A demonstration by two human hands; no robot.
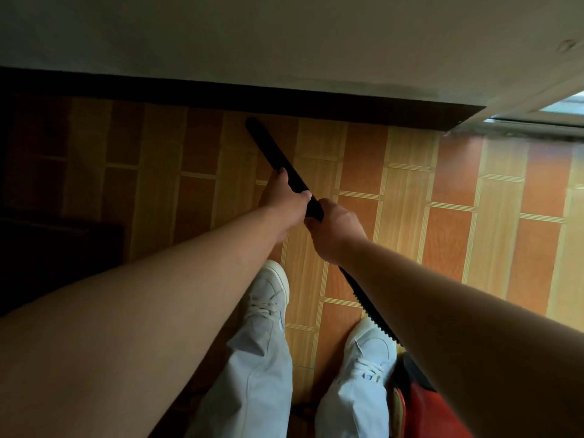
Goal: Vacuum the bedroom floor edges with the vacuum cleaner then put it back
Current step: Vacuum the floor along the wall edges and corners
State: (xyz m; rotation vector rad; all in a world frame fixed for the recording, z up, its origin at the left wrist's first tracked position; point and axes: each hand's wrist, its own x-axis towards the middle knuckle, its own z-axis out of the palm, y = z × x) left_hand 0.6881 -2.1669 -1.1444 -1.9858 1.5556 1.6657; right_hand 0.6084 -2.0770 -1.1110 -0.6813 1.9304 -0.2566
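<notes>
Both forearms fill the lower frame, reaching up toward the centre, where the left hand (284,194) and right hand (335,229) each curl round the black wand (268,147). The left hand grips further forward and nearer the tip; the right grips just behind it, where the ribbed hose (366,305) joins. The wand's long axis runs from the hands diagonally to the upper left. Its tip lies low on the floor (410,184), just short of the dark skirting (284,99) under the wall (252,36); contact cannot be told. The hose trails back past the shoes (271,289) to the red vacuum (423,406) at lower right, close by the right foot. The skirting crosses the whole frame, so the edge likely continues both ways: rightward the floor is open to the doorway (537,121), while dark furniture (47,248) crowds the left. Sliding the tip along probably needs the wand angled in, with hose slack beside the feet.
</notes>
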